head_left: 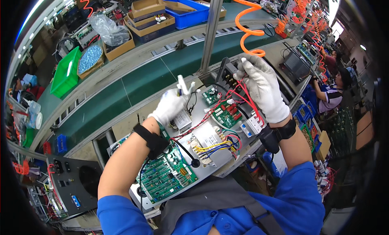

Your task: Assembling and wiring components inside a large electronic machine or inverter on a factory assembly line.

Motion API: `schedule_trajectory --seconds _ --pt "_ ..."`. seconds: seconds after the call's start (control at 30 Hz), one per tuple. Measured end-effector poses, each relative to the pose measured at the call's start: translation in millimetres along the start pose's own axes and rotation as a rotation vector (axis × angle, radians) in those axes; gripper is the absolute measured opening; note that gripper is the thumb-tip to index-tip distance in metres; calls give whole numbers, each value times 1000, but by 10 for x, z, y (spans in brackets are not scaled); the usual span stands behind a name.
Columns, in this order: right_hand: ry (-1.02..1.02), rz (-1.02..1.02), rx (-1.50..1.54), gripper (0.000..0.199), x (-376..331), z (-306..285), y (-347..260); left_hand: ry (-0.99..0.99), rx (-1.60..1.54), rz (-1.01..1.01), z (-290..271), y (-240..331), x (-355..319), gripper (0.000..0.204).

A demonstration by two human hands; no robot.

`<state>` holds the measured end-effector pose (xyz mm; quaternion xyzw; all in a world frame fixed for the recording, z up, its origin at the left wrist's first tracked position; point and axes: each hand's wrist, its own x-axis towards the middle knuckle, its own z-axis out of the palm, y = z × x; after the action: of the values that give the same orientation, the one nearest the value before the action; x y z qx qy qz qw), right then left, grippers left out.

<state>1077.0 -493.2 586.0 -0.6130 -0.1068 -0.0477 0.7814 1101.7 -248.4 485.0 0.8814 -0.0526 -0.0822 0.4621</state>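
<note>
Left hand (170, 106): gloved, mid-frame, closed around a white pen-like tool (182, 85).
Right hand (262, 87): gloved, upper right, pinching red wires (243, 98) above the grey chassis (219, 154).

Hidden and unclear bits around the open chassis (210, 154)

Right hand (263, 89) covers whatever its fingertips pinch at the black terminal block (227, 72), grip unclear. Left hand (170, 106) blurred above the chassis, white tool (182, 85) smeared. Forearm hides the chassis's left edge. Green circuit board (168, 174) parts too small to tell.

Brown cardboard boxes (148, 16) beyond conveyor (133, 79)
</note>
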Motion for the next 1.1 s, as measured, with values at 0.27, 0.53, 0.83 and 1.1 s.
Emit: schedule_trajectory --seconds 0.27,0.53,0.83,1.1 --pt "-549 92 -1377 22 582 236 712 -165 -303 184 -202 -392 80 17" --pt "-877 243 -1688 28 976 292 971 -143 -499 45 -105 -613 156 15" --pt "-961 356 -1599 34 977 281 968 -104 -360 214 -112 -608 108 32" --pt "-882 277 -1822 40 933 389 915 -153 -387 215 -163 -671 99 21"
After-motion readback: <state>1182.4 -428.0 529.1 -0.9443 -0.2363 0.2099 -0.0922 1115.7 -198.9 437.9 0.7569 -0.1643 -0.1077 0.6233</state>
